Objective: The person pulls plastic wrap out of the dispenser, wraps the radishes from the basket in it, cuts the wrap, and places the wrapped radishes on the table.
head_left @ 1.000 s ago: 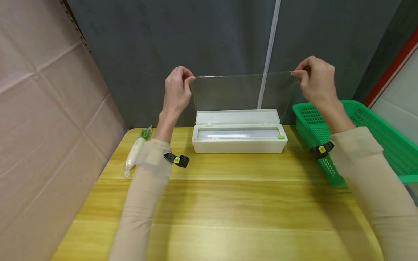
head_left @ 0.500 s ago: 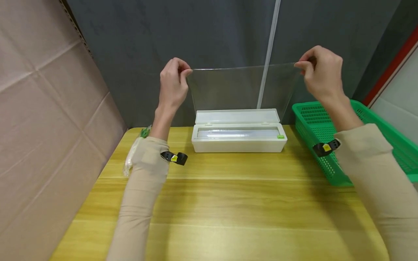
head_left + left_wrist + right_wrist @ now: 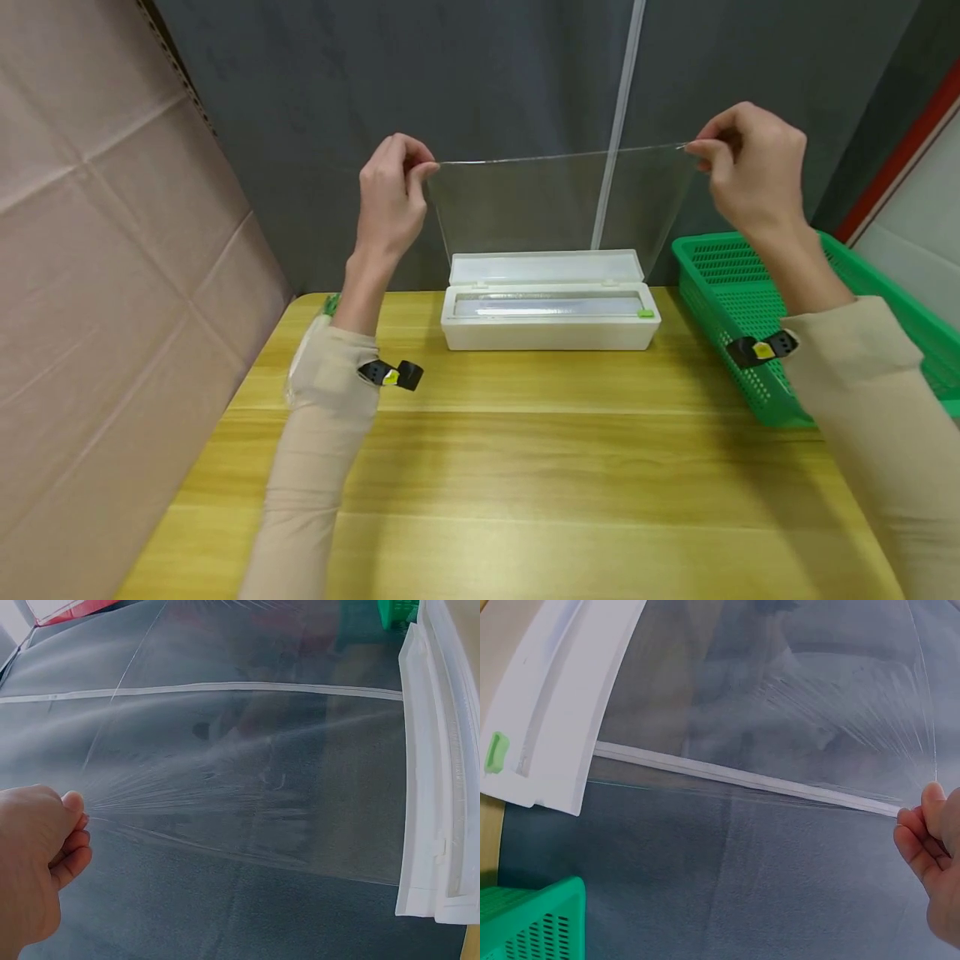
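Hands: left hand [image 3: 392, 196] and right hand [image 3: 761, 171] each pinch a top corner of the thin, clear plastic sheet [image 3: 517, 204] | Place: above the long white plastic box [image 3: 551, 337], near the yellow wooden table [image 3: 525, 467]'s far edge | Tip: pull gently and evenly, so it won't crumple

The film [image 3: 525, 204] seems colourless, the box [image 3: 551, 337] white, the basket [image 3: 708, 310] green.

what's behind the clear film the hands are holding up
A grey backdrop with a pale strip shows through the film. The raised lid of the white box covers what's lower down.
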A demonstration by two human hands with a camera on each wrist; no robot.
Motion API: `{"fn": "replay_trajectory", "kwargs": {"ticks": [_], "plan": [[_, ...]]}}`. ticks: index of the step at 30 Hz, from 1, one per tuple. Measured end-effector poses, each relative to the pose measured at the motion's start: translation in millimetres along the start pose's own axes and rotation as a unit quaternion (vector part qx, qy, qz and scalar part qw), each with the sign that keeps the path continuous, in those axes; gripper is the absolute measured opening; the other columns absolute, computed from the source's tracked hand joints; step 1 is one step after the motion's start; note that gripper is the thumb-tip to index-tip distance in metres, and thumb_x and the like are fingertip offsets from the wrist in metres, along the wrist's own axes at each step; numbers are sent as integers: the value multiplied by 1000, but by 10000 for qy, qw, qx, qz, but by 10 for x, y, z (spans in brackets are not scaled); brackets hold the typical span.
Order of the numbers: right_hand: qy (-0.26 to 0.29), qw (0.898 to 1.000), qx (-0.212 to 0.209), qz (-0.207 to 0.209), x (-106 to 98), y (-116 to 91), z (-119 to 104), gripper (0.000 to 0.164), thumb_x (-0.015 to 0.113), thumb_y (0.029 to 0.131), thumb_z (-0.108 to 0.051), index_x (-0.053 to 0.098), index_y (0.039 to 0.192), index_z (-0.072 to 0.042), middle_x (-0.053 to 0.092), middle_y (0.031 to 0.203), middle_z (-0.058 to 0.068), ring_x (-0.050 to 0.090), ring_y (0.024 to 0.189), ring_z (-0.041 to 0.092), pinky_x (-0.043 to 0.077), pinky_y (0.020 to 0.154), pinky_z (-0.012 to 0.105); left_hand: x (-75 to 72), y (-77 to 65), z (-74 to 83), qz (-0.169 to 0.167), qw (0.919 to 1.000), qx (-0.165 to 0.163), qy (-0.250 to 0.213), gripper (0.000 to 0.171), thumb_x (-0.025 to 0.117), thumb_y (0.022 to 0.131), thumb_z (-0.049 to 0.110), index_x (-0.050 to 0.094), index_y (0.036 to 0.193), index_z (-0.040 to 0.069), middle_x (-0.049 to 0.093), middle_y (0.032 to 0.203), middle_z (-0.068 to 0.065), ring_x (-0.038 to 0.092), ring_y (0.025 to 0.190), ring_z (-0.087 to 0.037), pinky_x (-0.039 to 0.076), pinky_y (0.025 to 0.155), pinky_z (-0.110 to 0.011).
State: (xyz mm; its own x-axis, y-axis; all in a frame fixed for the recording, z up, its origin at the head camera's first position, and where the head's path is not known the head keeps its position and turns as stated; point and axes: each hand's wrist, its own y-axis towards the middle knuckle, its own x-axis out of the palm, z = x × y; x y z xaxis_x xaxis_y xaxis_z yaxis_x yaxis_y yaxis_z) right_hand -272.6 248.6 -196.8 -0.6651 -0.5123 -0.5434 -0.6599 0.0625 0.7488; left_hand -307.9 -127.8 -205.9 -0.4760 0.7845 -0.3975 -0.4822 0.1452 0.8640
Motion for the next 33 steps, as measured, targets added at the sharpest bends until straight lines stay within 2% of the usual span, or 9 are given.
{"fn": "replay_trajectory", "kwargs": {"ticks": [13, 18, 26, 33], "plan": [[93, 9991, -353, 213, -194, -243, -79, 25, 57, 104, -16, 66, 106, 7, 70, 100, 21, 41, 74, -25, 36, 73, 3, -152, -209, 124, -43, 9984, 554, -90, 10, 65, 97, 2, 62, 94, -7, 61, 89, -19, 53, 78, -29, 42, 70, -31], [186, 9975, -618, 283, -261, -369, -121, 22, 60, 102, -12, 66, 102, 9, 69, 96, 22, 41, 74, -25, 35, 73, 4, -218, -314, 146, -129, 9969, 768, -88, 10, 64, 97, 2, 61, 95, -7, 61, 90, -19, 53, 79, -29, 43, 71, -30], [363, 9961, -768, 223, -325, -557, -196, 15, 61, 100, -6, 66, 102, 7, 70, 95, 21, 44, 75, -24, 37, 77, 3, -308, -471, 172, -225, 9953, 937, -132, 12, 61, 99, 6, 61, 95, -6, 60, 90, -19, 53, 79, -29, 43, 70, -30], [463, 9939, -977, 199, -369, -730, -260, 10, 64, 97, 0, 65, 100, 10, 70, 91, 21, 44, 77, -24, 37, 77, 4, -363, -615, 185, -287, 9942, 1003, -255, 6, 62, 97, 0, 60, 95, -5, 59, 89, -19, 54, 79, -28, 44, 71, -29]]}}
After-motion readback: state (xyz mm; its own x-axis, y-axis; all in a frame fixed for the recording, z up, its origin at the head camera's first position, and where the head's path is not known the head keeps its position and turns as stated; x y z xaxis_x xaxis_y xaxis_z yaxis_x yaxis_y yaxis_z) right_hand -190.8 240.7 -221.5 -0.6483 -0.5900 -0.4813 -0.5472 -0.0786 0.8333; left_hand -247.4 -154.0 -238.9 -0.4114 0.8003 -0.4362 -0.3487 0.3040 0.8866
